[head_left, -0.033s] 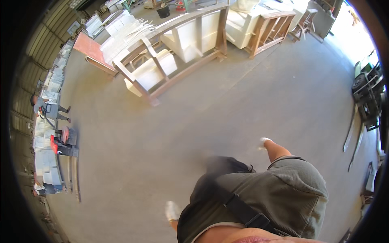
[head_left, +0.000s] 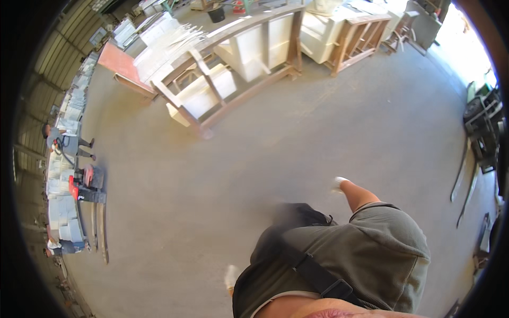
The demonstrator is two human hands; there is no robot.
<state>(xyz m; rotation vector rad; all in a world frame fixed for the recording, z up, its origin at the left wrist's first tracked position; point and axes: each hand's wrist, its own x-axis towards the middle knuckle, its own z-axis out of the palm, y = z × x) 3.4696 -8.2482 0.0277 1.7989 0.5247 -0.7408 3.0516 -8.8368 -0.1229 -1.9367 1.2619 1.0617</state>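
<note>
My right hand, in a white glove, hangs out past the olive-brown sleeve, over the grey floor. It touches nothing that I can see, and its fingers are too small and blurred to read. My left hand shows as a smeared white-gloved patch beside my body, low in the view, partly hidden by my shirt. No object shows in either hand. A black strap crosses my chest, and a dark, blurred bag-like shape sits in front of me.
Ahead stand a brown wooden frame with white blocks and a second slatted frame. On the left are a red pallet truck, a person, another person and stacked pale slabs. A forklift with long forks is at right.
My left hand has slipped further behind my shirt. My right hand has shifted slightly left and up. The surroundings sit slightly further right in the view.
</note>
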